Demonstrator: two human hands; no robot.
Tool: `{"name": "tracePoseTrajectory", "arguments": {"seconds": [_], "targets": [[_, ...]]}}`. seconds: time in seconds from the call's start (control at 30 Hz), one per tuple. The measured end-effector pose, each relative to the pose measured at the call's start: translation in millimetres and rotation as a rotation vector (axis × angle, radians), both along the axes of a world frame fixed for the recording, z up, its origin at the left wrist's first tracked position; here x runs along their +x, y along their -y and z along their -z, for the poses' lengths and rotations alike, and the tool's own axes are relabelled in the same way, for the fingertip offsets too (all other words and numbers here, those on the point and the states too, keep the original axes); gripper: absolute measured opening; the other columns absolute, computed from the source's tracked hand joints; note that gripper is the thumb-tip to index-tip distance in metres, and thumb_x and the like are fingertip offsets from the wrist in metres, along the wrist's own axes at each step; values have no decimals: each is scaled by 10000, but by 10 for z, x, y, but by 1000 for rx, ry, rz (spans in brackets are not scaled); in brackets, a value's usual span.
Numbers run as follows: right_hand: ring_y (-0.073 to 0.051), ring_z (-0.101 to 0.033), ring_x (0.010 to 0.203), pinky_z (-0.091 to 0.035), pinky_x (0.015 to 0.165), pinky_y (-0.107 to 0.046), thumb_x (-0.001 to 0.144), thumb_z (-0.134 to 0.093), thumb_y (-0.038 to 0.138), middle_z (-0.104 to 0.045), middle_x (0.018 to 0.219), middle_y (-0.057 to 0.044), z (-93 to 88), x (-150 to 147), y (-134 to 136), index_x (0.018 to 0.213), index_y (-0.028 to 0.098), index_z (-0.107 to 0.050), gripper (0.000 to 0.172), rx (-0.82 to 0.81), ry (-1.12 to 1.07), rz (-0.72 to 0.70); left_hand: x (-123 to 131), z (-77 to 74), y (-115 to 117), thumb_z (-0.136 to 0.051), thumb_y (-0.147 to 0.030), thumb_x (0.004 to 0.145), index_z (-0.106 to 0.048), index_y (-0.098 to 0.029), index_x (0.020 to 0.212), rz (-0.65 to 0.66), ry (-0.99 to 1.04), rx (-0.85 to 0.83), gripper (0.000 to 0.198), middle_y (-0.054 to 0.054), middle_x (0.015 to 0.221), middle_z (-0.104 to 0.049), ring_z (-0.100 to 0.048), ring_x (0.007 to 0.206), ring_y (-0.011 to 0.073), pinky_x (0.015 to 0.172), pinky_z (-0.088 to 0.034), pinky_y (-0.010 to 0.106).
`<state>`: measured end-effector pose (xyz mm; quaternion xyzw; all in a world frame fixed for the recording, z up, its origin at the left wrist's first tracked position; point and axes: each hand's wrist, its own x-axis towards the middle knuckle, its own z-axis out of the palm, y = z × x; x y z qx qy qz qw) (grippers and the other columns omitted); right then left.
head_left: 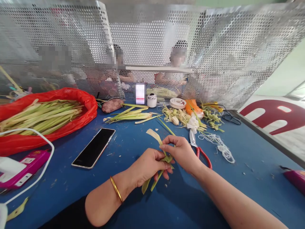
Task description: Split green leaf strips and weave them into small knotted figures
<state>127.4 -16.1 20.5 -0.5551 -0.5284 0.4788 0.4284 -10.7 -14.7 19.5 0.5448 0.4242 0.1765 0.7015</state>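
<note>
Both of my hands meet over the blue table, working a few green-yellow leaf strips. My left hand, with a gold bangle on its wrist, is closed around the lower part of the strips, whose ends stick out below it. My right hand pinches the same strips from the right, and one strip curls up and away beyond the fingers. Red-handled scissors lie on the table just right of my right hand.
A red bag full of leaf strips lies at the left, a black phone beside it. A pink power strip with a white cable is at the near left. Cut leaves, scraps, white thread and tape rolls lie farther back. People sit behind perforated metal screens.
</note>
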Motion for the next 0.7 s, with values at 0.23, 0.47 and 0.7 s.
{"name": "tracePoseTrajectory", "arguments": {"seconds": [0.23, 0.47, 0.7], "targets": [[-57, -336, 326, -276, 299, -195, 701, -641, 329, -431, 465, 83, 28, -69, 38, 656, 187, -561, 170, 0, 14, 91, 21, -53, 40, -589, -121, 712, -646, -105, 678, 34, -60, -10, 69, 28, 594, -658, -570, 463, 92, 338, -278, 166], [-107, -519, 507, -416, 475, -236, 793, -587, 295, -627, 706, 3, 53, -17, -15, 734, 185, -631, 133, 211, 268, 83, 42, -12, 52, -668, -173, 664, -656, -114, 680, -52, -11, -81, 63, 53, 654, -690, -627, 561, 137, 367, -303, 182], [-169, -566, 721, -414, 675, -282, 887, -520, 324, -624, 743, -16, -79, 58, 74, 731, 206, -610, 216, 584, 478, 258, -92, -57, -136, -693, -235, 708, -711, -149, 996, -403, 311, -102, 301, 96, 940, -732, -658, 908, 192, 676, -486, 233]]}}
